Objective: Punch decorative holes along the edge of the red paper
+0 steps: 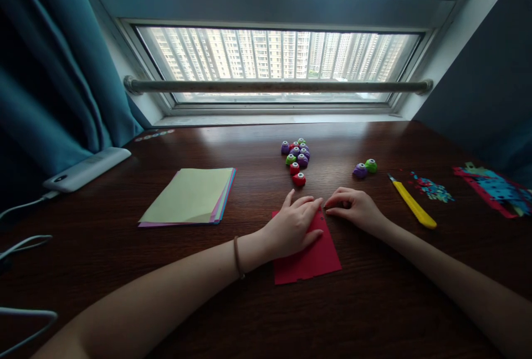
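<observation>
1. We work at a dark, glossy wooden table [208,298], set below a barred window [270,54]; a metal rail [278,87] crosses it, high-rises outside.
2. Blue curtain [45,71] at left, beside a white device [89,169].
3. Red paper [313,265] lies front and centre, under our left hand [293,229], fingers spread.
4. Our right hand [353,209]: fingertips drawn together by the paper's upper right edge; pinched contents, we cannot tell.
5. Stacked paper [191,195] left; yellow cutter [415,206] and confetti [432,187] right.
</observation>
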